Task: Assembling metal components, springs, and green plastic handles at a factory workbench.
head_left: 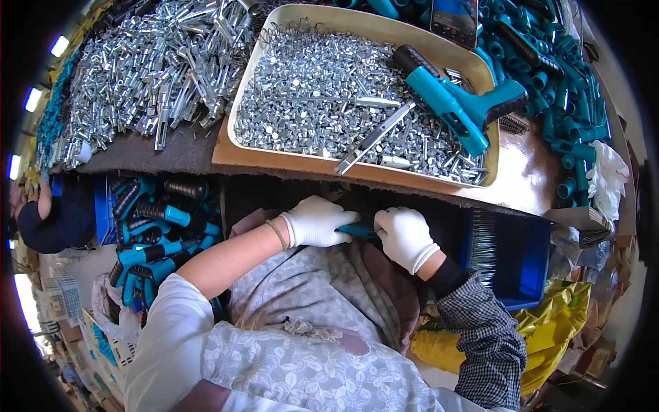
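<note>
White-gloved, our left hand [314,221] and right hand [405,237] each close their grip on a teal handle [357,231] held between them, near our lap, just below the bench [522,180] edge with its tray [480,72] of small metal parts.

Single head-worn fisheye view, facing steeply down, close over the lap and the workbench edge [288,168]; rim bends straight lines, corners dark.
</note>
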Tool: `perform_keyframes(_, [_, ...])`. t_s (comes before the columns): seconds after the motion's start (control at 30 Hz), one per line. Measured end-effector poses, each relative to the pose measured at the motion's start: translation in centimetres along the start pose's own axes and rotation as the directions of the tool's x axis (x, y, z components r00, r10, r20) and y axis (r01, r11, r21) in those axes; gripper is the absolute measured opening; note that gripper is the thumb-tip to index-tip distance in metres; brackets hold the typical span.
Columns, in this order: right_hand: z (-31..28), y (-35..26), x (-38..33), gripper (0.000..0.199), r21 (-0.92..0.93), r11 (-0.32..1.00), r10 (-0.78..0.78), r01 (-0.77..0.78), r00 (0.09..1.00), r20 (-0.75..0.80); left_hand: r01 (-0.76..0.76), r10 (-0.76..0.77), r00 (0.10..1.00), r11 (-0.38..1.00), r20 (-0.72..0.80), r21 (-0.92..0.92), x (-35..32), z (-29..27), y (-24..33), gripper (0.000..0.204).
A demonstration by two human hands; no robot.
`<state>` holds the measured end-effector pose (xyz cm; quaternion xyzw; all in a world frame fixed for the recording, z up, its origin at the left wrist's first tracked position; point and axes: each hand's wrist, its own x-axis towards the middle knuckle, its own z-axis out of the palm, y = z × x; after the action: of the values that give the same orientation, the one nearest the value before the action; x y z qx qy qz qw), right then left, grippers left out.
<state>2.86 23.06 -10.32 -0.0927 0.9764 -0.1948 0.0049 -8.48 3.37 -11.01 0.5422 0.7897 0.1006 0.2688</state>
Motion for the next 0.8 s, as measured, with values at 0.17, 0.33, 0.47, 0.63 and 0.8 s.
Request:
perform_keyframes(0.17, [-1.3,0.7,-0.4,0.004,0.072,0.997,0.001,0.005,0.997,-0.077,-0.014,0.014,1.000,1.000,-0.023,-0.020,-0.2,0.7,-0.5,0.034])
perform_keyframes(0.33, [-2.0,1.2,-0.7,0.004,0.076,0.996,-0.052,0.057,0.997,-0.061,-0.037,0.030,0.997,0.996,-0.075,-0.085,-0.4,1.5,-0.9,0.036])
perform_keyframes(0.47, [-1.2,0.9,-0.6,0.006,0.048,0.991,-0.123,0.124,0.992,-0.027,-0.045,0.035,0.993,0.995,-0.110,-0.086,-0.3,2.3,-1.1,0.037])
perform_keyframes(0.63, [0.1,0.6,-0.5,0.006,-0.016,0.985,-0.172,0.172,0.985,-0.012,-0.035,0.032,0.997,0.998,-0.067,-0.046,-0.2,1.6,-0.9,0.036])
perform_keyframes(0.8, [0.2,0.9,-0.5,0.007,0.003,0.989,-0.146,0.146,0.988,-0.048,-0.021,0.020,0.999,0.999,-0.036,-0.049,-0.3,0.8,-0.6,0.035])
